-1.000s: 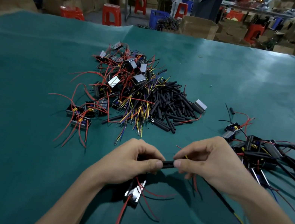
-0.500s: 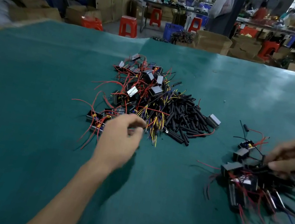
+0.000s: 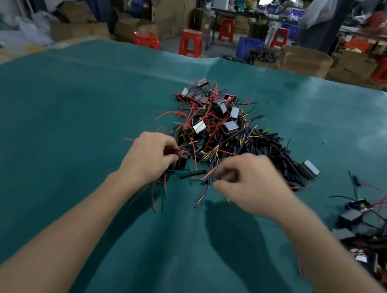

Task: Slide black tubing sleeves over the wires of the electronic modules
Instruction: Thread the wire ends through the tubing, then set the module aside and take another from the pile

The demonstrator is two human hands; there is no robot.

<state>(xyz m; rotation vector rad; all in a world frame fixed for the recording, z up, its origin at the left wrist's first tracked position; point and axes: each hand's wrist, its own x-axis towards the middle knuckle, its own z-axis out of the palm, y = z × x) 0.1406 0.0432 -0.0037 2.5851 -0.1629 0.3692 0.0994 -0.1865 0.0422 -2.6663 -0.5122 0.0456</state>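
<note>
Item: loose black tubing sleeve (image 3: 192,174), lying flat on the green counter (image 3: 62,123) at the near edge of the parts heap, in the gap between the two hands. Long axis: runs roughly from 8 o'clock to 2 o'clock, low end toward the left hand (image 3: 150,158), high end toward the right hand (image 3: 250,182). Both hands sit just beside it; the left appears the nearer, though only slightly. Left hand: fingers curled round a small black module (image 3: 180,161) with red wires (image 3: 154,199) trailing toward 6 o'clock beneath the wrist. Right hand: fingers bent in a pinch at a tuft of yellow and blue wire ends (image 3: 208,174); motion blur hides whether the pinch has closed on anything. Stock: heap of unsleeved modules (image 3: 215,116) with red leads at 12 o'clock from the hands; bulk pile of black sleeves (image 3: 274,150) at 1 o'clock, touching the heap. Further lot of modules with black leads (image 3: 373,237) at 3 o'clock, well apart, likely the finished group. Judgement: the stage is pickup of a fresh module and sleeve. The coming move likely turns on bringing the sleeve's open end in line with the wire ends, so one hand must lift and swing the sleeve end-on to the wires held by the other.
</note>
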